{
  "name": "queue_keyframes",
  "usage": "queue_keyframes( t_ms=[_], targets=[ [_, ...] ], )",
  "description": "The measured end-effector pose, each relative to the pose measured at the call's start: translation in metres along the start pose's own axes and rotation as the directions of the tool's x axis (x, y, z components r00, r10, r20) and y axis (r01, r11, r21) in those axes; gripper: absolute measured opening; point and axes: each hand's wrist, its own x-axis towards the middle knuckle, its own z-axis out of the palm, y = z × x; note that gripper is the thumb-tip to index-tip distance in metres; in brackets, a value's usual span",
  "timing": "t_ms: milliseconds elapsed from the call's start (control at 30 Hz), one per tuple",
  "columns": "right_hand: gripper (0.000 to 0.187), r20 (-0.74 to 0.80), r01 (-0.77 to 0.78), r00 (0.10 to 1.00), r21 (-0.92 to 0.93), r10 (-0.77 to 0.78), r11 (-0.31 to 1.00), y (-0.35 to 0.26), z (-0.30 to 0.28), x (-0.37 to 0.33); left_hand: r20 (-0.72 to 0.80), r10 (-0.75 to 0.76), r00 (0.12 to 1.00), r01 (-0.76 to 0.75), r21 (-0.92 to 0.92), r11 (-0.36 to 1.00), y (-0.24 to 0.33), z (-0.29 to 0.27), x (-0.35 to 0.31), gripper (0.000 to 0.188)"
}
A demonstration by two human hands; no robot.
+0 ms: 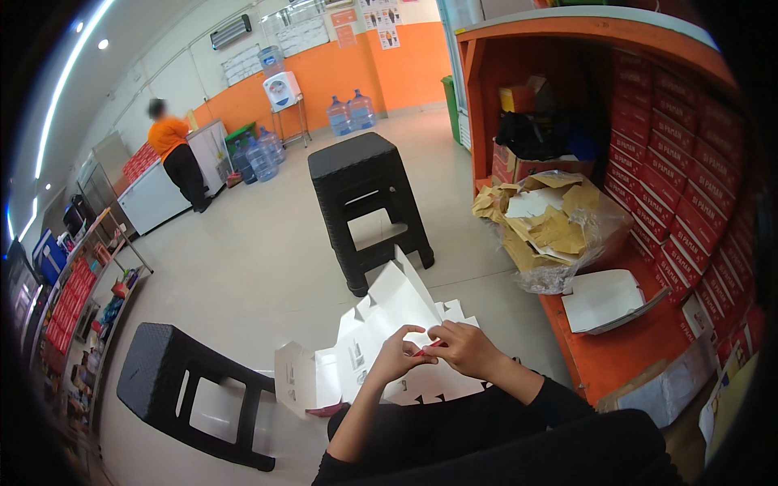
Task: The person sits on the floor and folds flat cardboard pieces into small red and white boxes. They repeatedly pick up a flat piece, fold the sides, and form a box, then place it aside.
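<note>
A flat, partly folded white cardboard box [377, 328] lies across my lap, its notched edges and flaps spread out. Over its middle, my left hand [397, 355] and my right hand [466, 348] meet with fingertips pinched together. Between them shows a small red piece [421, 352]; whether it is a flap of the box or something separate is too small to tell. To the left of my hands, a side section of the box [300, 377] stands folded up. My fingers hide part of the cardboard beneath them.
Black plastic stools [354, 158] stand ahead and at left. On my right, an orange shelf [583, 356] holds stacked red boxes [668, 154], brown paper in a plastic bag [559, 227] and an open white box [604, 300]. A person in orange [168, 139] stands by a white chest freezer [158, 194].
</note>
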Motion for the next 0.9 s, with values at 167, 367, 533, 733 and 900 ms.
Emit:
queue_keyframes(
  t_ms=[167,367,533,733,900],
  targets=[
    [0.017,-0.149,-0.199,0.964,0.155,0.222,0.968,-0.048,-0.006,0.012,-0.152,-0.023,0.988,-0.075,-0.608,0.790,-0.038,-0.009,0.004,0.049],
    [0.035,0.539,-0.519,0.804,0.842,0.253,-0.143,-0.152,0.053,-0.025,-0.465,0.006,0.885,-0.431,-0.816,0.385,-0.014,-0.004,0.001,0.053],
    [0.046,0.488,0.102,0.449,0.804,0.749,-0.586,-0.137,0.076,-0.007,-0.740,0.153,0.654,-0.688,-0.498,0.528,-0.011,-0.005,-0.018,0.038],
    [0.012,0.309,0.162,0.210,0.925,0.928,-0.344,-0.088,0.085,0.020,-0.896,0.251,0.366,-0.619,-0.033,0.785,-0.019,-0.009,-0.052,0.024],
    [0.016,0.000,-0.152,0.301,0.987,0.954,0.048,-0.101,0.082,0.049,-0.977,0.057,0.207,-0.761,-0.124,0.637,-0.009,0.001,-0.062,0.024]
  ],
)
